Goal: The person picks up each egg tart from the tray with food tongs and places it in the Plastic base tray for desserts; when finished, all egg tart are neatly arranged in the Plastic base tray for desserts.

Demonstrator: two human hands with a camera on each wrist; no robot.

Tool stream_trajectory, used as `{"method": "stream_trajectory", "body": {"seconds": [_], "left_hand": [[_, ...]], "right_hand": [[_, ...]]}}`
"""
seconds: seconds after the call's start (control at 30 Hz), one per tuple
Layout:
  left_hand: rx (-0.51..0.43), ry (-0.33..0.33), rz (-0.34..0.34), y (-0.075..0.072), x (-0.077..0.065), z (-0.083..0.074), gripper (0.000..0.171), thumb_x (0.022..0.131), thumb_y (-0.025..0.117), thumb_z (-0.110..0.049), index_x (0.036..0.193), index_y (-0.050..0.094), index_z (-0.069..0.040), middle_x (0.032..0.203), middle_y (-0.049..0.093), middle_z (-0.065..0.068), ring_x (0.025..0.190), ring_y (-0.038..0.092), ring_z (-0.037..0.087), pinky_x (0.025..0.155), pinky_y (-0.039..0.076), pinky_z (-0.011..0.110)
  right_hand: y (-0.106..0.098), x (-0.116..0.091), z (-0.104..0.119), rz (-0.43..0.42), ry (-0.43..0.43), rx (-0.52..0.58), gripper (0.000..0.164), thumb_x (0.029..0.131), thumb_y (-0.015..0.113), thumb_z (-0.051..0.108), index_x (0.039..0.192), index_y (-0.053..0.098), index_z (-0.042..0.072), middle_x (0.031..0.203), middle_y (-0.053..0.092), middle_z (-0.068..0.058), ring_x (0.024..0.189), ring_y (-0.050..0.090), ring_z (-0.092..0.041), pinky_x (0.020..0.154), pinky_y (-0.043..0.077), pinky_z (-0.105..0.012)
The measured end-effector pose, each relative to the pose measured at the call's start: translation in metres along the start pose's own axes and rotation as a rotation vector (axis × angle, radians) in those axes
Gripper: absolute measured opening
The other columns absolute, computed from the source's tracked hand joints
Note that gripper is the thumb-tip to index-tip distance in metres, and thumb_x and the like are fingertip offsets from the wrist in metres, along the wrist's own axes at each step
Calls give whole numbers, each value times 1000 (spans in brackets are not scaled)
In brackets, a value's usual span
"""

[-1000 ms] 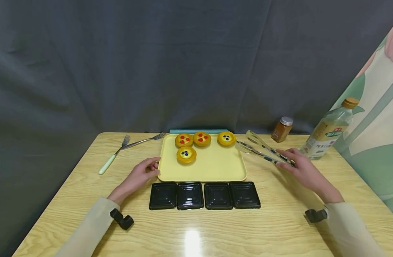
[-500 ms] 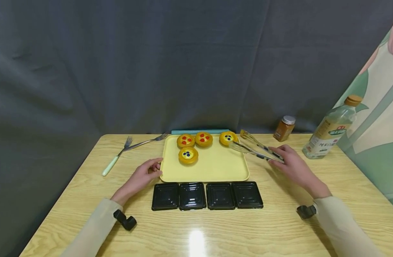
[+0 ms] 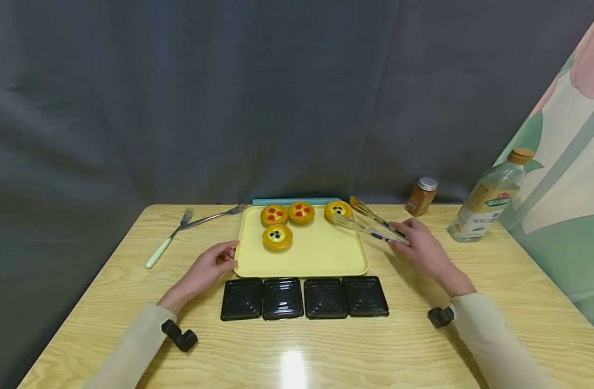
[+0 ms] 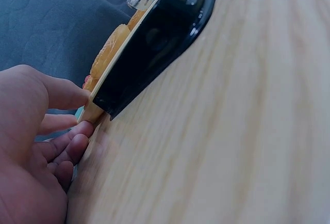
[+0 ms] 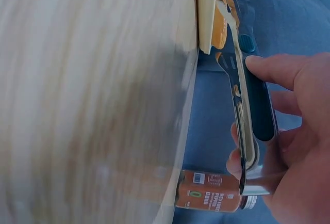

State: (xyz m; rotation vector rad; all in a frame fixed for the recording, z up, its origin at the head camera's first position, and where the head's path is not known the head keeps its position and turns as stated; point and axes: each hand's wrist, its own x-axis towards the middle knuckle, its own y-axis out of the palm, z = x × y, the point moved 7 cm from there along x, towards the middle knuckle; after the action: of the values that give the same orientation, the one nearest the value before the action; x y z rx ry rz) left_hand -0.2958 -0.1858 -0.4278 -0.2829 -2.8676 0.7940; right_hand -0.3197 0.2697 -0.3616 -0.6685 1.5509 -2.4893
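Note:
In the head view, my left hand holds the left rim of the yellow tray, thumb and fingertips at its edge. My right hand grips metal tongs with dark handle grips. The tongs' arms are spread, one tip in front of the back-right blueberry tart and the other just right of it. Two red-topped tarts, one at left and a second tart beside it, sit along the tray's back. Another blueberry tart lies in front of them.
Several black square dishes stand in a row before the tray. Two forks lie at left. A spice jar and a large bottle stand at right. Behind the tray is a blue-green strip.
My right hand has moved left with the tongs, bringing their tips from the tray's right edge to the back-right blueberry tart. The left hand stays at the tray's rim.

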Motion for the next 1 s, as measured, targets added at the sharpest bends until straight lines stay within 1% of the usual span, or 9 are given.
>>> {"method": "stream_trajectory", "body": {"seconds": [0.13, 0.23, 0.43, 0.6, 0.87, 1.0], "left_hand": [[-3, 8, -5, -4, -2, -1, 52, 100, 64, -9, 146, 47, 5, 114, 55, 13, 101, 51, 24, 86, 44, 31], [-6, 14, 3, -2, -1, -1, 52, 100, 64, -10, 147, 46, 5, 114, 55, 13, 101, 51, 24, 86, 45, 30], [8, 15, -9, 2, 0, -2, 51, 99, 64, -8, 146, 48, 5, 113, 55, 12, 101, 51, 23, 87, 44, 32], [6, 27, 4, 3, 1, -4, 52, 99, 63, -8, 146, 47, 6, 113, 55, 12, 101, 51, 23, 87, 45, 31], [0, 35, 1, 0, 0, -6, 51, 99, 64, -8, 145, 47, 6, 113, 56, 13, 100, 52, 24, 86, 45, 30], [13, 41, 3, -3, -1, -4, 51, 99, 64, -9, 145, 47, 6, 113, 56, 12, 100, 52, 23, 85, 45, 29]], "right_hand": [[4, 3, 4, -12, -4, 8, 47, 97, 67, 9, 138, 55, -10, 107, 51, -21, 85, 47, -29, 68, 39, -40], [3, 4, 5, -33, -4, 5, 45, 96, 69, 8, 136, 57, -11, 105, 51, -22, 85, 48, -29, 69, 39, -41], [1, 5, 7, -33, 2, 6, 45, 97, 68, 8, 136, 56, -11, 106, 52, -23, 86, 48, -30, 70, 40, -42], [-1, 5, 7, -47, 3, -5, 44, 95, 69, 5, 134, 57, -11, 106, 53, -23, 86, 50, -31, 72, 42, -44], [2, 5, 7, -51, -6, -4, 44, 95, 69, 4, 134, 57, -12, 105, 53, -24, 87, 51, -33, 74, 42, -46], [4, 6, 9, -52, -8, -6, 45, 94, 70, 5, 134, 58, -11, 106, 53, -23, 87, 51, -32, 74, 42, -45]]}}
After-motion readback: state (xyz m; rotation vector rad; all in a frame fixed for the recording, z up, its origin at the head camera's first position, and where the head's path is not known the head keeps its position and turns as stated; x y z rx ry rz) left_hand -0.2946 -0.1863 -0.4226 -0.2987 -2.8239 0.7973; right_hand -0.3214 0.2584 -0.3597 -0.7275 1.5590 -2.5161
